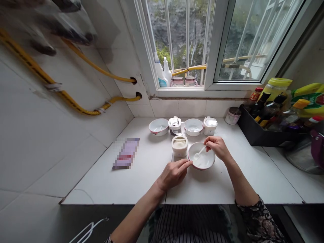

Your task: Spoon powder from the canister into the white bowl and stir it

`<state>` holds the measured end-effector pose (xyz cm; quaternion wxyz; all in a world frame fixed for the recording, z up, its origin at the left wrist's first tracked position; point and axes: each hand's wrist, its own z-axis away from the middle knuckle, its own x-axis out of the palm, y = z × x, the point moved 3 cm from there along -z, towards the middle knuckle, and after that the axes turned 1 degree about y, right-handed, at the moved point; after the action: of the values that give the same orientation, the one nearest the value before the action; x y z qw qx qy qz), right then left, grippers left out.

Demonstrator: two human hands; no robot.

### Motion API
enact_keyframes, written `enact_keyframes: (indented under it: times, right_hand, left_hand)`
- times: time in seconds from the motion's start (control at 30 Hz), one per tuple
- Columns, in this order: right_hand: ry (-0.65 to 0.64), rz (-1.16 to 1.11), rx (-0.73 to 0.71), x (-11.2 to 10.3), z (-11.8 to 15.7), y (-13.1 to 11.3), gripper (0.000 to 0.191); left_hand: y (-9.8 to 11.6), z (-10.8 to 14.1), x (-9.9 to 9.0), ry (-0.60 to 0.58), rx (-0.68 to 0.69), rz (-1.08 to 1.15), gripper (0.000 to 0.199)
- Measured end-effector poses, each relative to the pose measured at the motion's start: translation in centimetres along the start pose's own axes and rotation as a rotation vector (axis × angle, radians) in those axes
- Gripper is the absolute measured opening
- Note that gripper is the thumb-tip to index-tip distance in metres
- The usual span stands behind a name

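Observation:
My right hand (217,147) is closed on the thin handle of a small white spoon (198,154). The spoon slants down into a white bowl (212,161), its scoop low over the inside; whether it carries anything is too small to tell. At the bowl's left rim are the fingertips of my left hand (174,173), holding its edge; the thumb is mostly hidden. Just behind that hand stands an open cream-coloured seasoning jar (179,152) with pale contents.
Behind are a bowl with a spoon (158,127), another bowl (193,127) and two lidded seasoning jars (175,125) (210,126). A blurred purple flat object (126,153) lies left. At right stand a small round jar (233,115) and a black bottle box (263,135).

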<state>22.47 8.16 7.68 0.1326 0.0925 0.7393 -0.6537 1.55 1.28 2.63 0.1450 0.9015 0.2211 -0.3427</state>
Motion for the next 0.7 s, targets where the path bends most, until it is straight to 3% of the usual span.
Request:
enact_keyframes:
  times: [0.1,0.33,0.53,0.7]
  right_hand:
    - [-0.001,-0.036,0.025,0.0,-0.2,0.2,0.014]
    - [-0.066,0.218,-0.105,1.3,0.3,0.1,0.016]
    - [-0.084,-0.048,0.022,0.8,0.0,0.4,0.014]
    - [-0.048,-0.142,0.052,0.3,-0.1,0.0,0.012]
  left_hand:
    - [0.0,0.0,0.1,-0.010,-0.006,-0.004,0.036]
    - [-0.1,0.2,0.2,-0.021,-0.019,-0.002,0.038]
    - [-0.1,0.2,0.2,-0.018,-0.013,0.004,0.037]
    - [-0.2,0.2,0.2,-0.016,-0.009,0.000,0.039]
